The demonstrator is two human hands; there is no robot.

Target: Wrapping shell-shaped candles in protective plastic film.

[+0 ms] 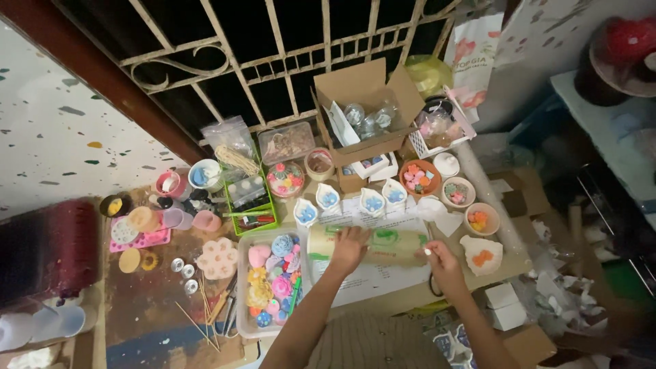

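Observation:
My left hand (350,247) rests on top of a rolled sheet of paper (393,244) with green print, pressing near its left part. My right hand (441,262) grips the roll's right end. The roll lies across a flat white printed sheet (372,279) on the brown table. Just behind it stand several small white cup-shaped pieces with blue centres (328,198).
A clear tray of colourful moulded flowers (273,280) sits left of my hands. Small bowls of coloured bits (419,178) stand behind and to the right, a cardboard box with glass jars (365,109) at the back. Paint cups, a pink mould (140,236) and wooden sticks (201,311) lie at left.

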